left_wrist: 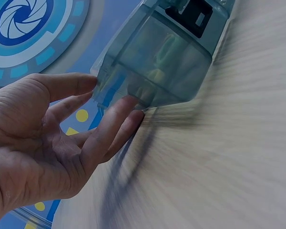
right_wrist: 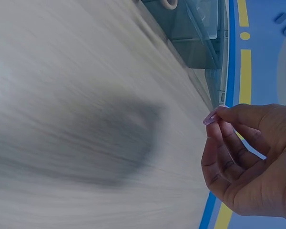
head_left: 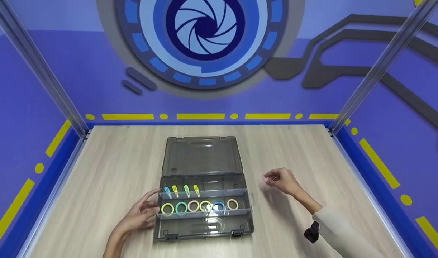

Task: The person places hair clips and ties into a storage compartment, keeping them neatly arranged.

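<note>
A smoky clear plastic organizer box point(head_left: 190, 231) lies on the table with its lid point(head_left: 203, 157) tipped open to the back. My left hand point(head_left: 138, 215) rests its loosely bent fingers against the box's left side, and the left wrist view has the fingertips point(left_wrist: 126, 102) right at the wall. Right of the box, my right hand point(head_left: 285, 182) is raised above the table and pinches a small pink hair clip point(right_wrist: 210, 117) between thumb and fingertips. Blue, yellow and green hair clips point(head_left: 186, 191) stand along the back divider. Several colored hair ties point(head_left: 176, 208) fill the middle row.
The box's front row shows bare plastic, with two dark latches point(head_left: 237, 233) along the front edge. Wood-grain table point(head_left: 108, 172) surrounds the box. Blue printed panels point(head_left: 61, 89) and metal posts point(head_left: 376, 68) enclose it at the back and sides. A black device point(head_left: 312, 232) sits at the right sleeve.
</note>
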The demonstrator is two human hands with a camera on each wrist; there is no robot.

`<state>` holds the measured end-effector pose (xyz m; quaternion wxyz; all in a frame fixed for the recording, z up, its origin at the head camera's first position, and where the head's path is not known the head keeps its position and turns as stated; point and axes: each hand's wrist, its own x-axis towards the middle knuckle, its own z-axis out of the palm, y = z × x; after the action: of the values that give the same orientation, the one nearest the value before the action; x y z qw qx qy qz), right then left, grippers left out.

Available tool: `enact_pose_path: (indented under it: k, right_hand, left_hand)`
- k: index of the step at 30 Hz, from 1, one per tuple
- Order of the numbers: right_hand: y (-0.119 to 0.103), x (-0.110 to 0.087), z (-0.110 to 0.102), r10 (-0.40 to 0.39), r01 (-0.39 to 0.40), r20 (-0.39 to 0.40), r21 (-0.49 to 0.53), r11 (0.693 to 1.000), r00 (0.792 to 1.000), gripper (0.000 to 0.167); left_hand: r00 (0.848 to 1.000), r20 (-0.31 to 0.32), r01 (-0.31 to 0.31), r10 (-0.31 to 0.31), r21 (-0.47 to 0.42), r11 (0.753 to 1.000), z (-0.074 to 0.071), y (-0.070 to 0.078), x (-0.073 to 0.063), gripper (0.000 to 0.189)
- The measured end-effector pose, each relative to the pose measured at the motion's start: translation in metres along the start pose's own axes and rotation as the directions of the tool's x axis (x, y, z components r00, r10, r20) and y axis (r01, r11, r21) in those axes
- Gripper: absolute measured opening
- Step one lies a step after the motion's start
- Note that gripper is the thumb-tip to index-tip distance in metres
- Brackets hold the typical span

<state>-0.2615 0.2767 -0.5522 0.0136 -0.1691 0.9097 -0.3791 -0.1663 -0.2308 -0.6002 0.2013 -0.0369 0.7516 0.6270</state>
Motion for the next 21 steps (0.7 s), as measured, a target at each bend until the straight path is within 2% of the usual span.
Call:
enact_pose_path:
  k: [8,16,21]
  right_hand:
    - [-0.003,0.007,0.005,0.019,-0.019,0.007,0.017,1.000,1.000,0.012]
    - [-0.008,0.014,0.007,0.089,-0.091,0.027,0.114,0.989,0.996,0.019]
    - [-0.014,0.020,0.012,0.107,-0.118,0.066,0.183,0.976,0.992,0.023]
  left_hand:
    - [1.000,-0.001,0.001,-0.001,-0.001,1.000,0.002,0.000,0.002,0.073]
    - [0.999,0.019,-0.031,0.030,0.011,0.999,0.002,-0.003,0.006,0.073]
    - [0.999,0.028,-0.025,0.025,-0.002,1.000,0.000,-0.002,0.002,0.074]
